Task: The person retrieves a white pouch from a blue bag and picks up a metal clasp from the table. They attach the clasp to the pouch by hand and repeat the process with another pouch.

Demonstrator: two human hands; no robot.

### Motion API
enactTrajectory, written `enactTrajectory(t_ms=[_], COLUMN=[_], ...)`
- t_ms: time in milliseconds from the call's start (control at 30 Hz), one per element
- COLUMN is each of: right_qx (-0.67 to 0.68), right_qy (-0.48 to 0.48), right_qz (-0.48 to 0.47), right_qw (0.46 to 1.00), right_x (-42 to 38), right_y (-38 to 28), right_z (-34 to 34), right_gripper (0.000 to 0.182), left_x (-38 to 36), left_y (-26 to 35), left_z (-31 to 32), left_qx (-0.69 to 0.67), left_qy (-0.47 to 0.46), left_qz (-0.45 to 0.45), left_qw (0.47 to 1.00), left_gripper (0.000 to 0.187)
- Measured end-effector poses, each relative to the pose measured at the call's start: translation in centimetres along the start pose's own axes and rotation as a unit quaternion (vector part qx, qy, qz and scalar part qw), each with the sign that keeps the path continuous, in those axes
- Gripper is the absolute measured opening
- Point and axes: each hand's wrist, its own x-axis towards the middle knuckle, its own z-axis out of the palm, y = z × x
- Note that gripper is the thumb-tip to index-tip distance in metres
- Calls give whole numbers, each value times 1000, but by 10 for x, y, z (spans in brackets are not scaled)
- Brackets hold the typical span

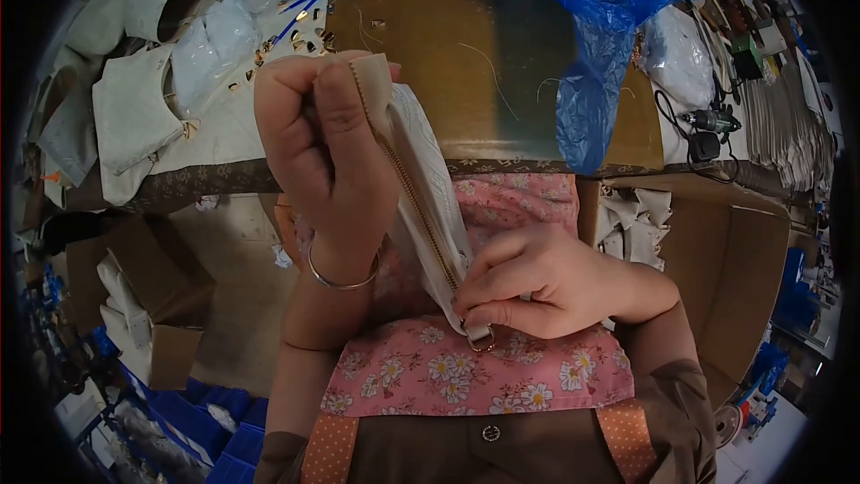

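Observation:
A cream zippered piece (430,179) with gold zipper teeth is stretched at a slant between my hands. My left hand (327,125), with a silver bangle on the wrist, pinches its upper end. Near the lower end, the fingers of my right hand (524,287) are closed on the fabric beside the zipper. A metal ring (481,339) hangs at the bottom of the piece, just below my right fingertips and over the pink floral apron (430,376).
Small gold metal pieces (309,38) lie on the table beyond my left hand. Blue plastic (587,116) drapes over the brown board (448,36). White bags (134,116) lie at the left, a black tool (712,121) at the right. Cardboard boxes (730,260) flank me.

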Motion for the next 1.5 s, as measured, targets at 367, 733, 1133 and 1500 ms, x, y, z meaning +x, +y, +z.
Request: enactTrajectory(t_ms=[367, 733, 1133, 1500], right_qx=[36, 135, 105, -302], right_qy=[-40, 127, 191, 539], right_qz=[4, 57, 68, -109], right_qw=[999, 981, 973, 779], right_x=[5, 5, -2, 96], right_y=[-3, 27, 46, 61], right_z=[3, -40, -53, -271], right_gripper=[8, 25, 20, 25], left_x=[8, 47, 57, -17], left_y=[-8, 48, -88, -126], left_z=[-33, -134, -223, -164], left_qx=[-113, 279, 742, 535], left_qy=[-173, -117, -113, 40], left_qz=[-110, 175, -110, -30], left_qw=[972, 937, 652, 843], left_gripper=[26, 49, 65, 13])
